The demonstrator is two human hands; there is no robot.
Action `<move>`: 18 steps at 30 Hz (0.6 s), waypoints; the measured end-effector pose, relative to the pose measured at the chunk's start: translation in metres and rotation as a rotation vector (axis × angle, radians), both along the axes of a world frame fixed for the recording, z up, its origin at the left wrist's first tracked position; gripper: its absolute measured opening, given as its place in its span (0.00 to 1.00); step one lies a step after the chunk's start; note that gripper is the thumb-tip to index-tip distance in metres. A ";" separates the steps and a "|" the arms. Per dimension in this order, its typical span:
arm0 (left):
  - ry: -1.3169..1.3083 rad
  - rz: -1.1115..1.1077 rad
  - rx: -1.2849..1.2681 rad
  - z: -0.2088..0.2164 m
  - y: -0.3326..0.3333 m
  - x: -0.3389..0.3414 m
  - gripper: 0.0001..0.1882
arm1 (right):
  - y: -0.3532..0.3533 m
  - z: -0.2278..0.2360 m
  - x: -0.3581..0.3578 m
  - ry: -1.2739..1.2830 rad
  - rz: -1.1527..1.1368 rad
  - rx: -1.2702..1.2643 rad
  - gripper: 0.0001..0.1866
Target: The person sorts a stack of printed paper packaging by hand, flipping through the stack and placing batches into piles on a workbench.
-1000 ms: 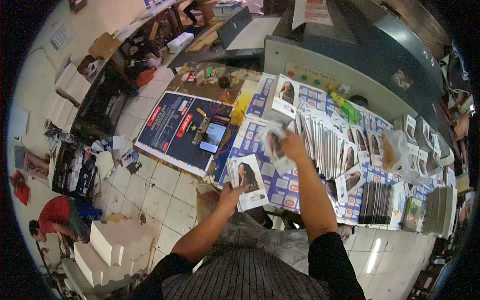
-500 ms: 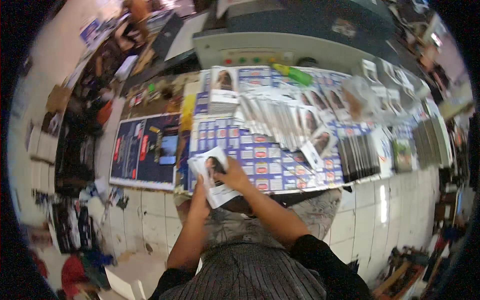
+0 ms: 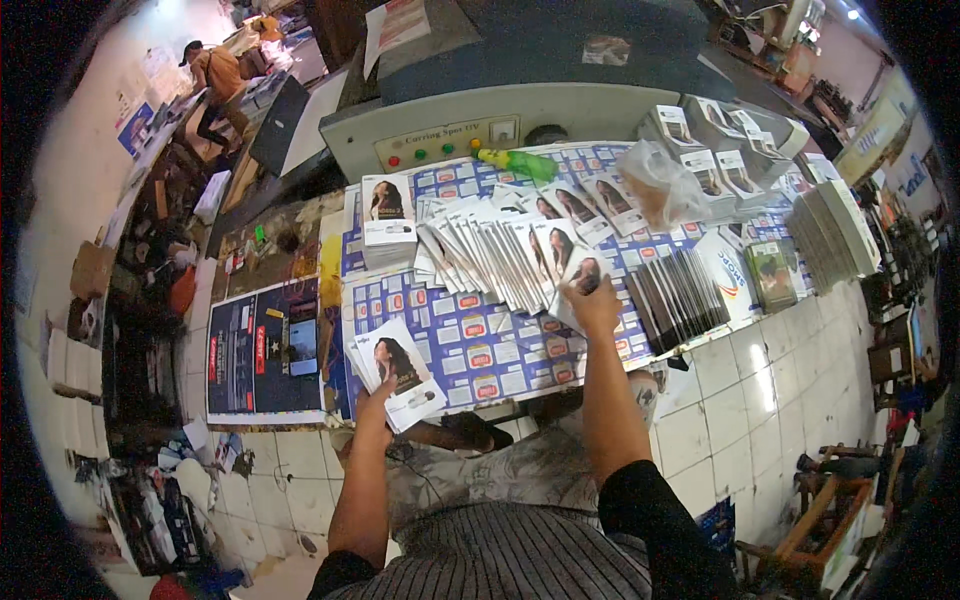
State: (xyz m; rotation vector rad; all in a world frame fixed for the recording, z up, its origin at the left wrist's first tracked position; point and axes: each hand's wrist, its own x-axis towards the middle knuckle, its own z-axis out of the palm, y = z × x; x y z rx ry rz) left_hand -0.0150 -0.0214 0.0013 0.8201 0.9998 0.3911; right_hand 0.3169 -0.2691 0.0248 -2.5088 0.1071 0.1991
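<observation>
My left hand grips a small sheaf of white printed leaflets, each with a dark-haired portrait, slightly fanned at the front edge of the table. Farther right, my right hand has its fingers closed on a single leaflet of the same print, at the right end of a spread row. That row of overlapping leaflets runs leftward across the middle of the table. A neat stack of the same leaflets stands behind it on the left.
A green bottle lies at the back by the machine panel. A clear plastic bag and leaflet stacks are at the back right. Dark-edged booklets stand in a row on the right. A phone lies left. Another person works far left.
My right hand has left the sheaf held in my left hand and reached right to the end of the row. My left hand has stayed with the sheaf. The view has shifted.
</observation>
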 end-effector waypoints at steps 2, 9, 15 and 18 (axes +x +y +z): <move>-0.009 -0.021 0.022 0.003 -0.001 -0.001 0.23 | 0.003 -0.004 0.003 -0.092 0.078 0.017 0.50; -0.003 -0.053 0.031 0.015 -0.007 0.005 0.23 | 0.002 -0.028 0.053 -0.208 0.169 0.230 0.40; -0.101 -0.027 0.031 0.000 -0.002 -0.001 0.24 | 0.037 -0.011 0.015 -0.093 0.294 0.012 0.45; -0.094 -0.045 0.017 0.002 -0.003 -0.001 0.24 | 0.040 0.009 0.014 -0.070 0.283 0.033 0.49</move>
